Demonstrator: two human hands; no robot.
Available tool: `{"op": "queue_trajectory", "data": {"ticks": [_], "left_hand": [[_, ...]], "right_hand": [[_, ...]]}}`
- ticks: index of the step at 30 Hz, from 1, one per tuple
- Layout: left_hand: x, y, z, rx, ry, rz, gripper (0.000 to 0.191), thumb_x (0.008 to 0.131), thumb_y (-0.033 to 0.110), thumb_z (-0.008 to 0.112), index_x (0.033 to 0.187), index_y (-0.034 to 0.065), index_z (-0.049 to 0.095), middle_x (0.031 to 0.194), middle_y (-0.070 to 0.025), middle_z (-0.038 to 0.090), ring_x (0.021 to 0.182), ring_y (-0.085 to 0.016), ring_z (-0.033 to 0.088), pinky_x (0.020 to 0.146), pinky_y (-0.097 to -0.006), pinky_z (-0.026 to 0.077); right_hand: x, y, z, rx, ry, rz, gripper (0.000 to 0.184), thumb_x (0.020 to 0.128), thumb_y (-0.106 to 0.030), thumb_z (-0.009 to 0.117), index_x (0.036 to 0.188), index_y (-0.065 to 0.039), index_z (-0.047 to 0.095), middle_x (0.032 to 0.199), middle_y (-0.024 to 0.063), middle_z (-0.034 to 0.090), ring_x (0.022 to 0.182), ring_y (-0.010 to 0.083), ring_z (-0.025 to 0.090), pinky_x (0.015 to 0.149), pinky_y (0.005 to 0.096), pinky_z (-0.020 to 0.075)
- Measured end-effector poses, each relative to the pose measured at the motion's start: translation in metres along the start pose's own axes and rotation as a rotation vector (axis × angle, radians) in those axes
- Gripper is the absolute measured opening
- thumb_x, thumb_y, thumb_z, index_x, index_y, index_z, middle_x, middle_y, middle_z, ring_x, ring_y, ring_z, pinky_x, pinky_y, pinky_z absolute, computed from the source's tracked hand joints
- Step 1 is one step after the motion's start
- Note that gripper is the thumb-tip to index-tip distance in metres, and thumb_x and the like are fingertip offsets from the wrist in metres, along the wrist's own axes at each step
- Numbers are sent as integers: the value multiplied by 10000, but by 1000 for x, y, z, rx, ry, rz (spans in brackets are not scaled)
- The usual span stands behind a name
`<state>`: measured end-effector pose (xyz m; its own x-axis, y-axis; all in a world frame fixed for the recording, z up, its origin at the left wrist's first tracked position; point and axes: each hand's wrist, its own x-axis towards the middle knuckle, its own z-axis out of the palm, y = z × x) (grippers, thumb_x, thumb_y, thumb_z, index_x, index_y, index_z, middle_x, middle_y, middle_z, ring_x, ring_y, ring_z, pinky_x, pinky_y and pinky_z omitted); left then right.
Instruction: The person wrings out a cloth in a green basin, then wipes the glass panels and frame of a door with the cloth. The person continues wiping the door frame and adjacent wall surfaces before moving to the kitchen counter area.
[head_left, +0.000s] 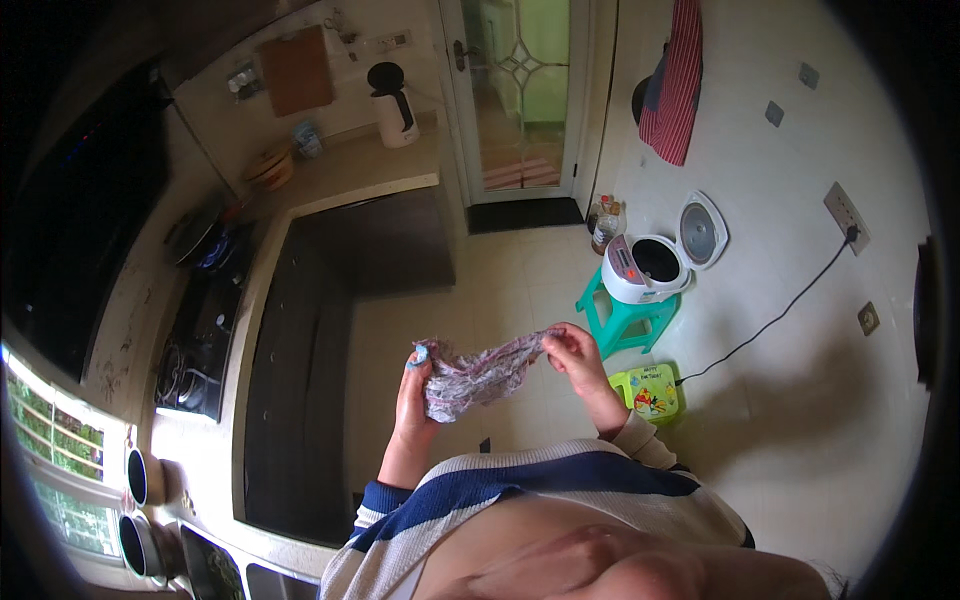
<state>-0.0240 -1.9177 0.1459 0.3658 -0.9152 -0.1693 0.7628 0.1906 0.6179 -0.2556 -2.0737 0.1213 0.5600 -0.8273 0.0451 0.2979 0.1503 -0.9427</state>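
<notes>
A crumpled greyish-purple cloth (480, 375) is stretched between my two hands in front of my chest. My left hand (415, 390) grips its left end, with something light blue around the thumb. Between the thumb and fingers of my right hand (577, 358), the cloth's upper right corner is pinched. The cloth's lower edge hangs loose above the tiled floor.
A white rice cooker (646, 268), lid up, stands on a green plastic stool (628, 319) at the right. A lime-green box (651, 391) is below it, beside a black cord (765, 326). Left, a pan (196, 234) sits over a blue flame; a kettle (394, 109) stands on the counter.
</notes>
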Motion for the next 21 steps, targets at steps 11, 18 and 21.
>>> {"op": "queue_trajectory", "data": {"ticks": [11, 18, 21], "left_hand": [[228, -52, 77, 154, 31, -70, 317, 998, 217, 514, 1277, 67, 513, 1115, -76, 624, 975, -199, 629, 832, -374, 546], [360, -60, 132, 152, 56, -22, 274, 1000, 181, 522, 1233, 39, 498, 1119, -85, 610, 1006, -226, 615, 863, -387, 520], [407, -56, 127, 137, 66, -82, 326, 975, 150, 572, 1243, 21, 440, 1118, -106, 594, 1016, -211, 605, 829, -353, 522]], "right_hand": [[185, 7, -50, 0, -389, 46, 600, 932, -160, 651, 1447, -22, 376, 1263, 104, 586, 1137, 175, 570, 926, 302, 491], [298, -8, -78, 250, -139, 135, 683, 916, -150, 671, 1481, -24, 308, 1261, 143, 584, 1134, 201, 575, 979, 326, 447], [357, -1, -99, 326, 46, 175, 665, 922, -162, 664, 1477, -34, 320, 1235, 149, 597, 1102, 199, 589, 975, 329, 452]]}}
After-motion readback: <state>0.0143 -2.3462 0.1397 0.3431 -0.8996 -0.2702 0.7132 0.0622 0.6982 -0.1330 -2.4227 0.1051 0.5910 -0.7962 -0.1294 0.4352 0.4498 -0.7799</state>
